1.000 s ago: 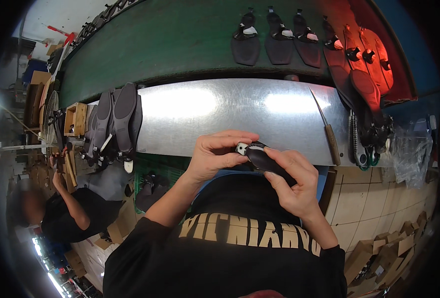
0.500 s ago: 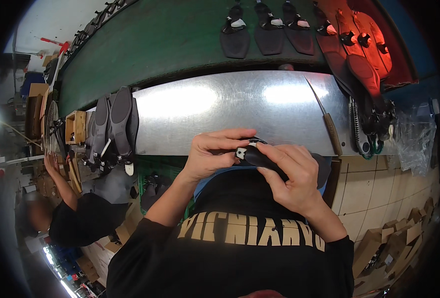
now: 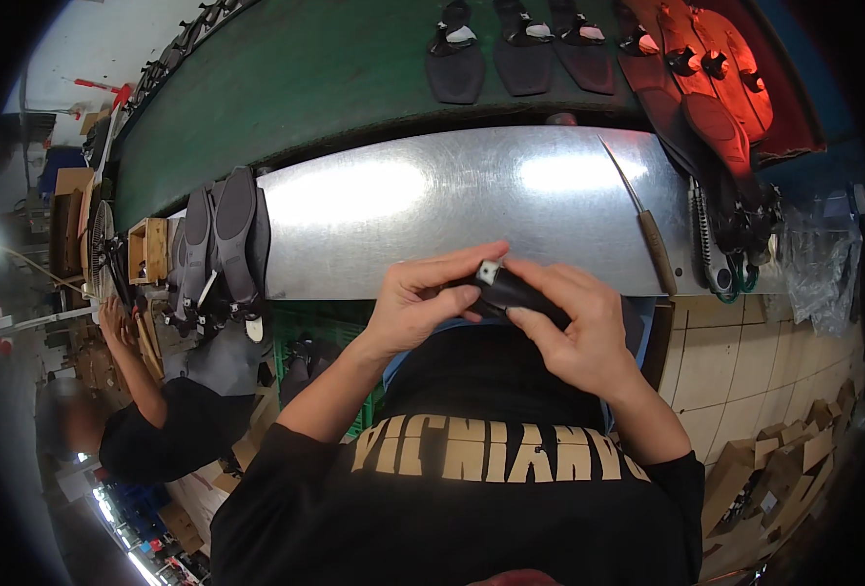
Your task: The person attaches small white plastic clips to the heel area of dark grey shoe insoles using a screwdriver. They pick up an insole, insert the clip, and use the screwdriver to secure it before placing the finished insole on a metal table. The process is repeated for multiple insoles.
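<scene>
Both my hands hold one black sandal (image 3: pixel 528 295) in front of my body, at the near edge of the metal worktop (image 3: pixel 393 239). My left hand (image 3: pixel 415 301) pinches its strap end between thumb and straightened fingers. From the other side my right hand (image 3: pixel 586 327) grips the dark body, thumb below and fingers above. A small white patch (image 3: pixel 489 271) with dark spots shows at the strap between the two hands. Much of the sandal is hidden by my fingers.
A wooden-handled awl (image 3: pixel 653 239) lies at the worktop's right, near a black-handled tool (image 3: pixel 712 256). Dark sandals (image 3: pixel 229 230) are stacked at the left end. More sandals (image 3: pixel 455 68) sit on the green conveyor belt (image 3: pixel 306 88); some glow under red light. A co-worker (image 3: pixel 174 420) is at left.
The sandal has tilted in my hands, and its white patch now points upward and sits higher. My left fingers have risen slightly. The whole view has shifted a little.
</scene>
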The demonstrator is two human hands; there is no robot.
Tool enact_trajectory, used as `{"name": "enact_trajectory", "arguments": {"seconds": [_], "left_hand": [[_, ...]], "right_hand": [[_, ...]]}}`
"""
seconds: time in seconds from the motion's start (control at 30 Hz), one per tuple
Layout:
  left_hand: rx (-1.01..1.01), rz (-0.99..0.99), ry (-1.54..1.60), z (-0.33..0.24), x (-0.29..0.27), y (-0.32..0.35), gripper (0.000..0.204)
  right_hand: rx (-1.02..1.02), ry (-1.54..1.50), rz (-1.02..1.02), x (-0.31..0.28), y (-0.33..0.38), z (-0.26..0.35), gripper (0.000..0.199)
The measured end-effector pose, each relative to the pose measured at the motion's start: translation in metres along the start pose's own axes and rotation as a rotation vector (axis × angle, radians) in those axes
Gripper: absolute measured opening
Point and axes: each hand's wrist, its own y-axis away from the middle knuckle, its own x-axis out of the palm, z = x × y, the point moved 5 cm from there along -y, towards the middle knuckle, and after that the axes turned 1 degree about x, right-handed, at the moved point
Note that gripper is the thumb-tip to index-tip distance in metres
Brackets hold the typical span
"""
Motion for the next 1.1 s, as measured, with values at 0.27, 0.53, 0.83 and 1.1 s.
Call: {"name": "enact_trajectory", "arguments": {"seconds": [0.27,0.53,0.83,1.1], "left_hand": [[-0.120,-0.058,0.087,0.010,0.004,0.003,0.040],[-0.120,-0.118,0.137,0.009,0.011,0.002,0.042],[-0.285,-0.069,0.085,0.004,0.009,-0.002,0.041],[-0.434,0.011,0.049,0.002,0.005,-0.008,0.044]], "right_hand": [[0.092,-0.066,-0.010,0.008,0.005,-0.014,0.016],[-0.143,0.184,-0.088,0.005,0.003,0.003,0.011],[-0.153,0.053,0.162,0.006,-0.001,-0.013,0.021],[-0.055,0.012,0.225,0.012,0.001,-0.017,0.026]]}}
